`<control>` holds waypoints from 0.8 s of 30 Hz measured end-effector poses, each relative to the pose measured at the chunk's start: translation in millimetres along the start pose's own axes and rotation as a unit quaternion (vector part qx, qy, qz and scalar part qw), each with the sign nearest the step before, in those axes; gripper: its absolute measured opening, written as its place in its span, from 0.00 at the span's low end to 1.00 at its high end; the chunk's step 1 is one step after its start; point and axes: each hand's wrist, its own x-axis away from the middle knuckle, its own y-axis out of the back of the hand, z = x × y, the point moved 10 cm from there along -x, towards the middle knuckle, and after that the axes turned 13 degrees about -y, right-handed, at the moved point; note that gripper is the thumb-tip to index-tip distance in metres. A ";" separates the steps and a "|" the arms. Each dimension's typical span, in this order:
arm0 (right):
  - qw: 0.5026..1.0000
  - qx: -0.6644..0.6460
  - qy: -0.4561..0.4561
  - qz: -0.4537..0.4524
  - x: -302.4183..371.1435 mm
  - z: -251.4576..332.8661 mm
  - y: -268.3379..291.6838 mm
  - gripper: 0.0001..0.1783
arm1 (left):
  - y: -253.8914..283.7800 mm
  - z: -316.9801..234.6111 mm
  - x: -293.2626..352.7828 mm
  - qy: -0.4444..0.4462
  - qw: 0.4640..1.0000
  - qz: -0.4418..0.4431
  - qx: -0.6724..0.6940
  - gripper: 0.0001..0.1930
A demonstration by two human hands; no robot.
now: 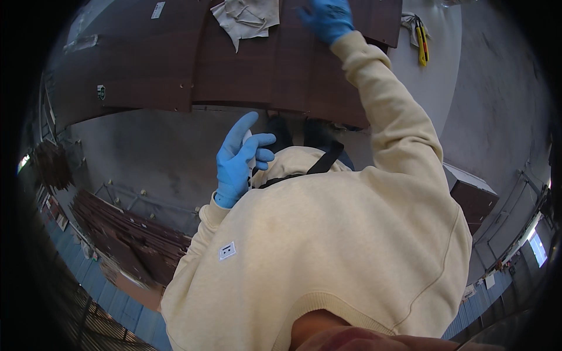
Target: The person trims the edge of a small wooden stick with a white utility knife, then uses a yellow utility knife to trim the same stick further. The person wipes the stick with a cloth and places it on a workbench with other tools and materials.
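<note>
My left hand [232, 169], in a blue glove, is held up in front of my body, short of the panels' near edge. Its fingers curl around a slim white object [248, 138], mostly hidden by the glove, so its kind does not show. My right hand [331, 20], gloved in blue with dark smudges, reaches far out over a dark brown panel [234, 79]. Motion smears its fingers, and the top edge of the picture cuts close to them. Left of that hand, a crumpled beige cloth [249, 17] lies on the panels.
A yellow utility knife [421, 44] lies beside a greyish rag [408, 22] on a pale surface at right. Stacked brown panels [126, 234] stand behind me at left. A brown box-like piece with a white top [472, 196] is at my right.
</note>
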 end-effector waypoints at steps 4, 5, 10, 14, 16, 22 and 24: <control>0.999 0.016 0.032 0.003 -31.6 60.1 -81.4 0.40 | 28.6 -13.3 -10.2 0.000 1.000 -0.006 -0.018 0.25; 0.999 0.028 0.024 0.028 -32.9 73.8 -99.7 0.42 | 40.5 -19.2 -11.3 -0.006 1.000 -0.011 -0.025 0.25; 0.997 0.056 -0.019 0.045 -23.7 107.0 -133.5 0.48 | 98.9 -30.5 -12.8 -0.016 0.998 -0.044 -0.030 0.25; 0.991 0.083 0.019 0.102 -19.5 94.1 -152.1 0.26 | 119.0 -32.4 -22.0 -0.007 0.999 -0.029 -0.030 0.24; 0.993 0.036 0.096 0.058 29.8 121.9 -124.7 0.23 | 124.8 -39.4 -26.0 0.003 0.999 -0.023 -0.040 0.24; 0.839 0.002 -0.065 0.540 305.6 125.2 -110.4 0.22 | 126.3 -49.1 -50.2 0.000 0.999 0.028 -0.026 0.23; 0.833 -0.074 -0.295 0.462 277.3 78.9 -56.9 0.19 | 125.0 -53.8 -56.0 -0.008 0.999 0.038 -0.023 0.23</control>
